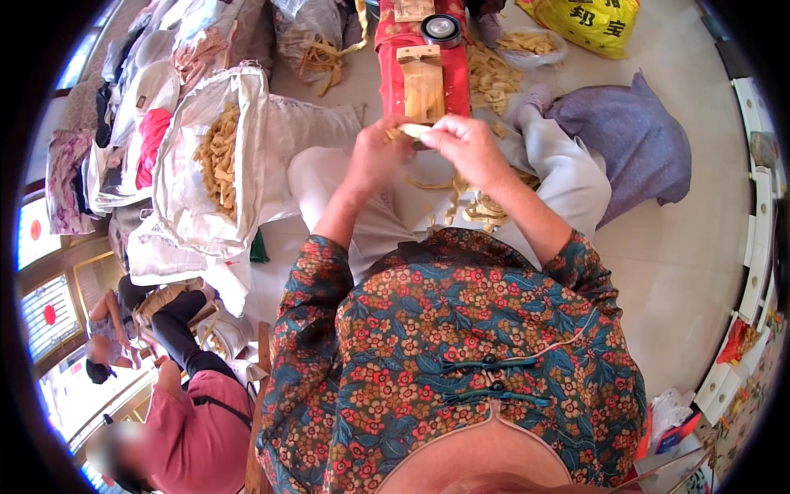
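Both my hands meet just in front of a small wooden board (pixel 423 86) that lies on a red-covered bench (pixel 392 78). Between them is a short pale yellow strip (pixel 414 130), seemingly folded or rolled. My right hand (pixel 471 151) pinches its right end between thumb and fingertips. The fingers of my left hand (pixel 377 155) close round the other end, slightly blurred and partly hidden. More yellow strips (pixel 485 212) dangle and lie below my hands, between my knees.
On the left, an open white sack (pixel 255 156) holds many curled yellow pieces (pixel 218 160). A round black-rimmed tin (pixel 441 30) sits on the bench. Yellow pieces (pixel 491 78) lie right of it, near a yellow bag (pixel 588 25). Two other people sit at lower left, one in a pink top (pixel 197 436).
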{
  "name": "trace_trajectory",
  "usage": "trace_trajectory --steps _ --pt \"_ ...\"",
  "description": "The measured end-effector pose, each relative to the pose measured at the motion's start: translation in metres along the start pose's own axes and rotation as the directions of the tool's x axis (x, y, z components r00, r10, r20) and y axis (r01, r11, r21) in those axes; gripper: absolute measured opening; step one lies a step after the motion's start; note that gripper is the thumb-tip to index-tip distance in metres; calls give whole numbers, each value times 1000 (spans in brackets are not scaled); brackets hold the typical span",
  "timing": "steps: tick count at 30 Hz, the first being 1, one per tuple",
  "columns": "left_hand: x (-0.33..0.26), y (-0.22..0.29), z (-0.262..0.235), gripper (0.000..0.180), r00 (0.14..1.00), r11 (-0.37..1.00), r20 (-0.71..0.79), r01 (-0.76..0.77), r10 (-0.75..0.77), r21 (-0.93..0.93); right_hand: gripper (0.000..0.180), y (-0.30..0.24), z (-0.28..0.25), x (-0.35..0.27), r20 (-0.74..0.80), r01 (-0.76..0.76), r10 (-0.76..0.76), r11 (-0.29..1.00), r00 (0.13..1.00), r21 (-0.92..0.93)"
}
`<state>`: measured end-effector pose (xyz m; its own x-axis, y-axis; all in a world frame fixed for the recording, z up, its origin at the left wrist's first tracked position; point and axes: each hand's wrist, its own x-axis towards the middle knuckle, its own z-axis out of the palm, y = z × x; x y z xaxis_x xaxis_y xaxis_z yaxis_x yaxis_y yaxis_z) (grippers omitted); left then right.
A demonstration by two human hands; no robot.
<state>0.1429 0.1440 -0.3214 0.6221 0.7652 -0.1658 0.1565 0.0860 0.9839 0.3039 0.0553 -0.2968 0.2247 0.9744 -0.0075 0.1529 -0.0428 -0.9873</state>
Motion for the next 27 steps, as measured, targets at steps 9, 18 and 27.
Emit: trace_trajectory --steps 9,18,27 --pt "25 25 -5 19 994 974 18 105 -103 -203 23 16 -18 39 -75 -32 37 998 996 62" --pt "54 14 0 16 985 893 -170 86 -11 441 24 39 -11 57 -196 4 -88 919 977 -395" --pt "-27 71 -45 14 684 609 -336 -200 648 768 21 22 -30 0 -183 18 -70 961 981 -275"
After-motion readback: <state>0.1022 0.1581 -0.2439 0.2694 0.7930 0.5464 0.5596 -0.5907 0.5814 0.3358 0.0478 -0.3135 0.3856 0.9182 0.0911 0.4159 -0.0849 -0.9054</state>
